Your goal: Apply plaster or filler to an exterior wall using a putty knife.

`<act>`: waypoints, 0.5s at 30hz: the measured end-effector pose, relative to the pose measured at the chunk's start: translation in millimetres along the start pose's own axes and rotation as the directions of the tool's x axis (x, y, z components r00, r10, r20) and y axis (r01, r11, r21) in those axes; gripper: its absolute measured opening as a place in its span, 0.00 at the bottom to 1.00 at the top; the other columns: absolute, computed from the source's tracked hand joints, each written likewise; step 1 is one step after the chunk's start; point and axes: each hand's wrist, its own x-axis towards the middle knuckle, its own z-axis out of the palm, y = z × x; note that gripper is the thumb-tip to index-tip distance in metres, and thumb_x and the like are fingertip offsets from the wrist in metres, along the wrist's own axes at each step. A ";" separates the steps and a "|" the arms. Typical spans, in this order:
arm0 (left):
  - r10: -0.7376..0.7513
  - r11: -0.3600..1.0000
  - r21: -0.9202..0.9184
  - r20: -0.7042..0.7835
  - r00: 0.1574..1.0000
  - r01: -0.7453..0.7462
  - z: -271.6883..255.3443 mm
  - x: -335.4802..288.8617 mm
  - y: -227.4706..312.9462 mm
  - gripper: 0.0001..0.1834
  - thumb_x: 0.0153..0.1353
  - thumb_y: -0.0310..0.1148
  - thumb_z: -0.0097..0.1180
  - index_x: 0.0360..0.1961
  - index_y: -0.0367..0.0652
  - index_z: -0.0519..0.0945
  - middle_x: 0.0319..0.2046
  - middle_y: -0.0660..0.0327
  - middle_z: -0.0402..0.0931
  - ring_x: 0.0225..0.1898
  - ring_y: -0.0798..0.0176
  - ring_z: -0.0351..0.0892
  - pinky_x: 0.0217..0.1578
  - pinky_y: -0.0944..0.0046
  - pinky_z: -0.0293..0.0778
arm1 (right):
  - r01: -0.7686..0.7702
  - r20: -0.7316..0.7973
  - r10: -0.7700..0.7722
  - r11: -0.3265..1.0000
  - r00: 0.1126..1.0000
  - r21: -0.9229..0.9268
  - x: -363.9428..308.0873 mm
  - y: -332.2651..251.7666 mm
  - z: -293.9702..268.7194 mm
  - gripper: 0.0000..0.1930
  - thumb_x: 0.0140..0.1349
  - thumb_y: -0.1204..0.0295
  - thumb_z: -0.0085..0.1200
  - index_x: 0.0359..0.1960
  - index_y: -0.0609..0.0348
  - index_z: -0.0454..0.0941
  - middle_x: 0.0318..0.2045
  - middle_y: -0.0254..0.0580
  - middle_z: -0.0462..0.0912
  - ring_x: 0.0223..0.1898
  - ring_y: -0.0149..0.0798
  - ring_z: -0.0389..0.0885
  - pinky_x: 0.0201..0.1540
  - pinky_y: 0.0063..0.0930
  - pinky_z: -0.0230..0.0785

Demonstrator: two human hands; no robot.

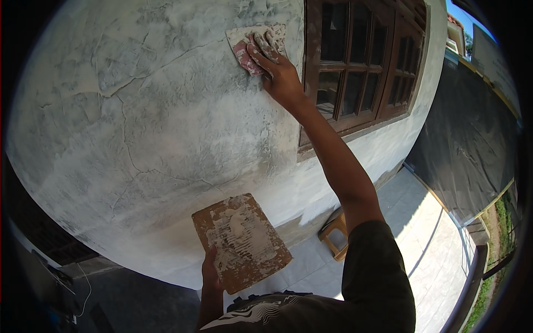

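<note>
High on the wall, left of the window frame, my right hand point(282, 76) is closed on a flat, plaster-smeared putty scraper point(242, 54), fingers spread over its back. The scraper is reddish where the coating leaves it bare, and it lies against the grey-white wall point(183, 105). Lower down, in front of my body, my left hand point(210, 273) grips the left edge of a brown rectangular board point(281, 256). Pale wet plaster point(240, 226) with ridged streaks covers much of the board's face. Most of the left fingers are hidden beneath the board.
Long cracks point(126, 136) run across the wall. A brown wooden window point(348, 66) with dark panes adjoins the work spot on the right. A brown plastic stool point(335, 237) stands on the tiled floor point(408, 213), and dark sheeting point(461, 133) hangs farther right.
</note>
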 end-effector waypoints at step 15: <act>-0.021 1.000 -0.015 0.047 0.999 0.022 -6.4 1.1 -5.3 0.24 0.64 0.39 0.43 0.59 0.40 0.60 0.50 0.48 0.70 0.50 0.46 0.72 0.49 0.45 0.71 | -0.063 0.236 0.064 0.998 0.970 -0.012 -80.6 -28.3 8.3 0.35 0.45 0.84 0.52 0.58 0.39 0.67 0.47 0.57 0.74 0.49 0.56 0.72 0.52 0.40 0.68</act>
